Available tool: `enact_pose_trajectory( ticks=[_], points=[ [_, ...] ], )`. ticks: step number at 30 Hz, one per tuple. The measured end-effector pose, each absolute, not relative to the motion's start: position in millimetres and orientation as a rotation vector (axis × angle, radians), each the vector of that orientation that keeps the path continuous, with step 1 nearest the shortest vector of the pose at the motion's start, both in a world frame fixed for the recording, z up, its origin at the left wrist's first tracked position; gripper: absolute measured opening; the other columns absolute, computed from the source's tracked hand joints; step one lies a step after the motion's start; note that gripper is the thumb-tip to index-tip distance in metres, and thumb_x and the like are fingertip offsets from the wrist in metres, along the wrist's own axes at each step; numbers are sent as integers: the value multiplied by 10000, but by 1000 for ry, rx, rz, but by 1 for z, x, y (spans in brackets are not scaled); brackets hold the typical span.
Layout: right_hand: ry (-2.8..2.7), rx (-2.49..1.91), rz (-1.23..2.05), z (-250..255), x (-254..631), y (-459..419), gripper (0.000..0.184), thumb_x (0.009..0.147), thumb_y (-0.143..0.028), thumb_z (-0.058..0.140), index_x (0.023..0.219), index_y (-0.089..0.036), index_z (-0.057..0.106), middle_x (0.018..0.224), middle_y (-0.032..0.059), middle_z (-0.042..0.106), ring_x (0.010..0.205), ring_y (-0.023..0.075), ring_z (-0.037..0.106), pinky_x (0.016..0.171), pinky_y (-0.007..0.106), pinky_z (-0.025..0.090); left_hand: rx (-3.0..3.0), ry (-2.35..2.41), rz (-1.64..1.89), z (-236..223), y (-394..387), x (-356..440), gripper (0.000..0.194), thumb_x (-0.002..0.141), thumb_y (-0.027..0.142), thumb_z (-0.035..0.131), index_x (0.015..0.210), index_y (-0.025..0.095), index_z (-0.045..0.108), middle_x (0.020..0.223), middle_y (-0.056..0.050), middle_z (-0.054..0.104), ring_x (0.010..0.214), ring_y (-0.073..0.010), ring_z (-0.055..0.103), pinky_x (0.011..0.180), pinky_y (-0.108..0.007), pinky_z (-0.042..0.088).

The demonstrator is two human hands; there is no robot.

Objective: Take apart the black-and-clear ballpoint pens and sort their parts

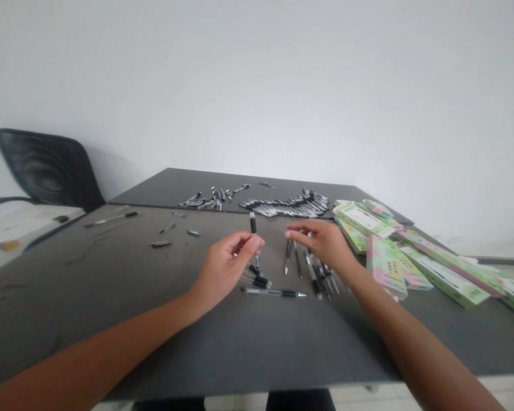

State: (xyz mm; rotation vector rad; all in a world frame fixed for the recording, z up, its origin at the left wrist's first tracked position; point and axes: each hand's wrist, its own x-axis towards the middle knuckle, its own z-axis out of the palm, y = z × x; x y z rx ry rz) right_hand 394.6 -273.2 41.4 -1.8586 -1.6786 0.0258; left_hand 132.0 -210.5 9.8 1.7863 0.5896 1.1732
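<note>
My left hand (223,268) pinches a pen (253,223) between thumb and fingers. Its black end points up; the middle is hidden in my fingers. To the right, my right hand (323,242) hovers over loose pens, fingers stretched to the left, with nothing visible between them. Under its fingertips lies a slim pen part (287,260) with a pointed tip. Several clear-barrelled pens with black grips (314,279) lie below the right hand. A single pen (274,293) rests crosswise between the hands, near a small group of pens (257,279) by my left hand.
A long row of pens (286,205) lies at the back, beside a heap of pen caps and parts (214,198). Green and pink pen boxes (445,274) cover the right side. Scattered parts (161,244) and a pen (111,219) lie left. A black chair (47,168) stands beyond.
</note>
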Motion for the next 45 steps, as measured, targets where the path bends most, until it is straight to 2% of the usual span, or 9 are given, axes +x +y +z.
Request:
enact_pose_trajectory(
  ticks=[4, 6, 9, 17, 25, 31, 38, 41, 45],
  points=[
    [-1550, -2202, -135, 45, 473, -274, 335, 925, -458, 744, 1096, -213, 898, 970, 116, 863, 910, 308, 785, 828, 379, 556, 1771, 615, 1110, 5, -210, 133, 388, 1051, 563, 642, 1031, 203, 785, 992, -47, 838, 883, -188, 782, 823, -286, 600],
    [-1535, -2316, -138, 40, 498, -278, 291, 894, -437, 755, 1006, -219, 911, 946, 111, 865, 900, 318, 789, 792, 365, 544, 1795, 627, 1075, 2, -211, 133, 394, 1051, 567, 638, 1028, 203, 787, 981, -44, 836, 893, -190, 776, 839, -290, 588],
    [-1516, -2435, -127, 29, 516, -280, 317, 907, -485, 726, 955, -235, 915, 912, 100, 862, 872, 307, 785, 747, 344, 519, 1829, 634, 1049, 0, -212, 133, 391, 1050, 569, 636, 1025, 212, 792, 971, -37, 833, 905, -194, 769, 848, -293, 570],
    [-1487, -2561, -77, 27, 516, -270, 431, 935, -616, 685, 1005, -257, 912, 932, 91, 859, 878, 286, 771, 720, 329, 476, 1883, 682, 1056, 6, -210, 130, 385, 1032, 579, 641, 1016, 227, 798, 963, -23, 833, 888, -199, 752, 818, -299, 549],
    [-1517, -2584, -70, 29, 507, -266, 402, 908, -610, 721, 982, -260, 903, 964, 92, 859, 920, 289, 768, 702, 323, 466, 1931, 692, 974, 8, -214, 130, 377, 1023, 574, 641, 1008, 232, 801, 985, -22, 839, 898, -208, 746, 767, -297, 526],
    [-1539, -2583, -116, 29, 502, -263, 380, 901, -578, 717, 962, -251, 901, 955, 117, 852, 906, 296, 769, 753, 337, 502, 1963, 709, 935, 4, -214, 131, 378, 1026, 571, 638, 1001, 231, 802, 946, -15, 828, 852, -196, 731, 733, -287, 510],
    [-1455, -2472, -141, 28, 490, -260, 242, 829, -419, 768, 753, -208, 856, 821, 144, 818, 898, 330, 768, 782, 361, 516, 1982, 727, 932, 5, -214, 131, 365, 1008, 567, 657, 983, 236, 807, 945, -10, 829, 865, -204, 736, 754, -294, 512],
    [-1359, -2332, -118, 33, 489, -260, 208, 844, -376, 743, 773, -202, 832, 803, 119, 813, 866, 309, 757, 763, 351, 504, 1975, 730, 938, 6, -214, 131, 377, 1008, 573, 649, 975, 231, 803, 931, -13, 828, 848, -204, 734, 761, -297, 515],
    [-1263, -2048, 17, 45, 485, -261, 226, 893, -381, 686, 907, -188, 804, 857, 79, 824, 779, 217, 709, 724, 305, 485, 1979, 723, 937, 8, -216, 131, 368, 1001, 563, 654, 957, 230, 804, 916, -13, 827, 842, -204, 732, 749, -291, 513]
  ],
)
